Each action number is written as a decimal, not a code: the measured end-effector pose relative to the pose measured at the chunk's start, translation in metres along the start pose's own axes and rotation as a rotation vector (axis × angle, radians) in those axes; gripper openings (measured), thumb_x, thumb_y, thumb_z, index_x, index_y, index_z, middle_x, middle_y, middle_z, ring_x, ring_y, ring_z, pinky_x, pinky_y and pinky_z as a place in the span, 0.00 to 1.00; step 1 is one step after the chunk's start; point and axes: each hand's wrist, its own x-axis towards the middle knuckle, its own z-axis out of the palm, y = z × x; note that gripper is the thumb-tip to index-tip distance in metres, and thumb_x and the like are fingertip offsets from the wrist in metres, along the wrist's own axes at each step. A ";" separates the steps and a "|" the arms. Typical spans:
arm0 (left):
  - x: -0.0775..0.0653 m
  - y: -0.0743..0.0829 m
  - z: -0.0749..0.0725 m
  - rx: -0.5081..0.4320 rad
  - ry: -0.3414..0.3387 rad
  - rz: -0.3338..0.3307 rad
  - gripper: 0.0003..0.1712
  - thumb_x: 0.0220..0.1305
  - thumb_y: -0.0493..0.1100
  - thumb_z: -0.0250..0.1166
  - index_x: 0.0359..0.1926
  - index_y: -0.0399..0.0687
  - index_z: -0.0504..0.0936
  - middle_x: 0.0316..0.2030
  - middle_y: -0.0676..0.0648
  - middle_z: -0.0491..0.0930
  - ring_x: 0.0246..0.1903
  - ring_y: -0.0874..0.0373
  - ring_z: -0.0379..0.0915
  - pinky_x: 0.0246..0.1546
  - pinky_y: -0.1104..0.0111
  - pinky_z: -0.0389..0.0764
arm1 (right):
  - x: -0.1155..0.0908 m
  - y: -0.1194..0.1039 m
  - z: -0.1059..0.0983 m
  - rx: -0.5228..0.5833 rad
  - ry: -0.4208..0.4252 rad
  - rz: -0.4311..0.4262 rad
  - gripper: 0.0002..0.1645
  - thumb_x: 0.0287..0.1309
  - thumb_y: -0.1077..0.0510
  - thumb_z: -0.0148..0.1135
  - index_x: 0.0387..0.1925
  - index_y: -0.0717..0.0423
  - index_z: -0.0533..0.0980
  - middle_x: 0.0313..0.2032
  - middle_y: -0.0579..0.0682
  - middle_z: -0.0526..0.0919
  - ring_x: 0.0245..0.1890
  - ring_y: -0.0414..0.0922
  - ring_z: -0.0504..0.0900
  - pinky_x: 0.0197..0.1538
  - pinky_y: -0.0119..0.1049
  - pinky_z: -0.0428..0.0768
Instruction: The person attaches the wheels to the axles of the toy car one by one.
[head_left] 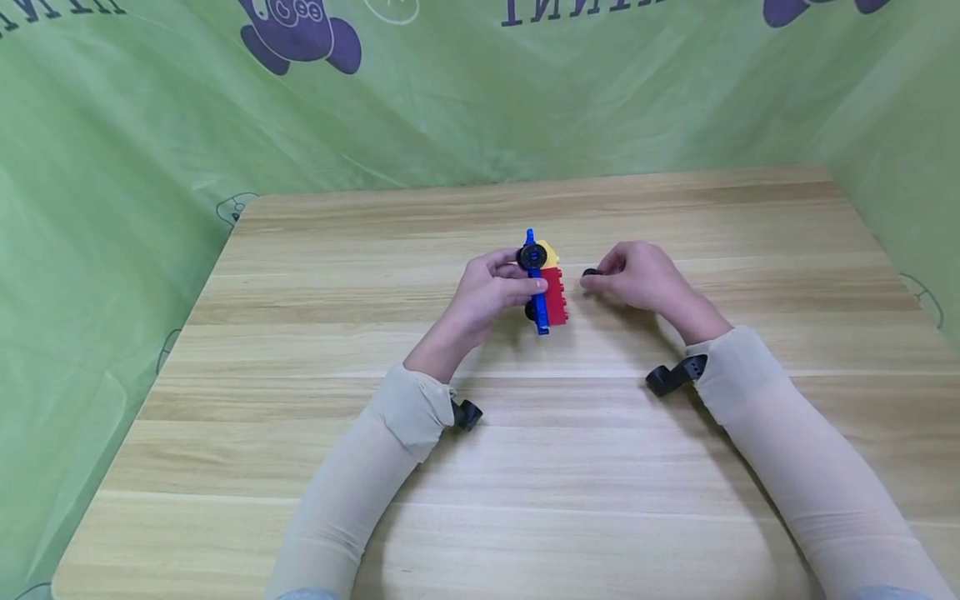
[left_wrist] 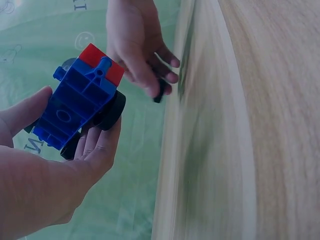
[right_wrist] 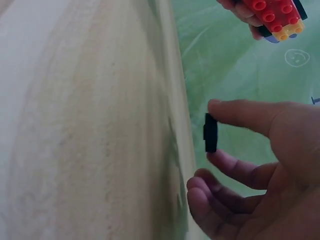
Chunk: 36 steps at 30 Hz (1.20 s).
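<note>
My left hand (head_left: 483,293) grips a toy brick car (head_left: 555,298), tipped on its side above the table. The car has a blue chassis (left_wrist: 75,102), red bricks (right_wrist: 272,12), a yellow brick (right_wrist: 290,32) and black wheels (left_wrist: 112,112). In the left wrist view the chassis underside faces the camera, with the thumb on one side and fingers on the other. To the right of the car and apart from it, my right hand (head_left: 637,273) pinches a small black wheel (right_wrist: 211,133) edge-on between thumb and index finger. Its other fingers are loosely bent.
A light wooden table (head_left: 525,467) lies under both hands. Green printed cloth (head_left: 450,108) hangs behind it and at both sides. A black wrist camera sits at each cuff, the left one (head_left: 467,414) and the right one (head_left: 675,375).
</note>
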 end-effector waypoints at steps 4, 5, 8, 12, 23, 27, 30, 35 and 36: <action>0.001 0.000 -0.002 -0.021 0.000 0.008 0.37 0.61 0.30 0.68 0.70 0.36 0.67 0.46 0.41 0.80 0.43 0.53 0.82 0.56 0.62 0.84 | -0.005 -0.008 -0.004 0.075 0.058 -0.053 0.26 0.58 0.43 0.71 0.41 0.63 0.81 0.39 0.60 0.83 0.38 0.52 0.78 0.36 0.37 0.74; 0.001 0.000 -0.003 -0.026 0.002 0.011 0.37 0.61 0.30 0.69 0.70 0.36 0.67 0.47 0.41 0.80 0.44 0.52 0.82 0.56 0.61 0.83 | -0.007 -0.011 -0.005 0.103 0.070 -0.071 0.26 0.58 0.43 0.71 0.41 0.63 0.81 0.40 0.60 0.83 0.39 0.52 0.79 0.37 0.36 0.75; 0.002 0.001 -0.004 -0.045 0.014 0.023 0.35 0.61 0.31 0.69 0.69 0.36 0.68 0.46 0.41 0.80 0.44 0.52 0.83 0.57 0.61 0.83 | -0.014 -0.020 -0.006 0.205 0.095 -0.125 0.25 0.57 0.43 0.73 0.42 0.60 0.82 0.44 0.58 0.84 0.42 0.51 0.82 0.38 0.32 0.79; 0.003 0.002 -0.004 -0.074 0.038 0.046 0.30 0.62 0.31 0.69 0.65 0.35 0.72 0.43 0.42 0.81 0.41 0.55 0.83 0.54 0.63 0.84 | -0.023 -0.031 -0.004 0.325 0.144 -0.287 0.18 0.54 0.52 0.77 0.40 0.60 0.82 0.45 0.55 0.84 0.42 0.43 0.82 0.41 0.24 0.81; 0.005 0.002 -0.006 -0.154 0.076 0.072 0.25 0.61 0.30 0.69 0.59 0.34 0.76 0.40 0.44 0.82 0.36 0.57 0.84 0.47 0.67 0.86 | -0.036 -0.047 0.012 0.391 0.223 -0.633 0.17 0.41 0.69 0.81 0.32 0.64 0.80 0.46 0.58 0.83 0.47 0.35 0.77 0.43 0.24 0.81; 0.005 0.001 -0.007 -0.169 0.078 0.080 0.25 0.61 0.29 0.69 0.59 0.34 0.76 0.38 0.44 0.82 0.35 0.58 0.84 0.46 0.68 0.87 | -0.036 -0.049 0.020 0.379 0.266 -0.679 0.17 0.38 0.70 0.82 0.31 0.65 0.80 0.45 0.59 0.83 0.47 0.39 0.78 0.43 0.24 0.80; 0.005 0.001 -0.008 -0.172 0.081 0.085 0.24 0.61 0.29 0.69 0.59 0.33 0.76 0.38 0.45 0.81 0.35 0.58 0.83 0.44 0.69 0.87 | -0.036 -0.051 0.024 0.363 0.299 -0.696 0.18 0.37 0.69 0.83 0.29 0.65 0.81 0.46 0.58 0.82 0.47 0.44 0.80 0.43 0.24 0.79; 0.005 0.001 -0.009 -0.174 0.088 0.087 0.24 0.61 0.30 0.69 0.59 0.34 0.76 0.38 0.46 0.81 0.36 0.58 0.82 0.43 0.71 0.86 | -0.037 -0.052 0.031 0.328 0.356 -0.714 0.19 0.35 0.67 0.85 0.30 0.65 0.81 0.47 0.59 0.80 0.47 0.49 0.79 0.45 0.25 0.77; 0.005 0.001 -0.009 -0.174 0.089 0.088 0.24 0.61 0.30 0.69 0.59 0.34 0.77 0.38 0.46 0.81 0.36 0.58 0.82 0.43 0.71 0.86 | -0.037 -0.053 0.032 0.323 0.364 -0.715 0.20 0.35 0.66 0.85 0.30 0.65 0.81 0.47 0.59 0.80 0.48 0.49 0.79 0.46 0.25 0.77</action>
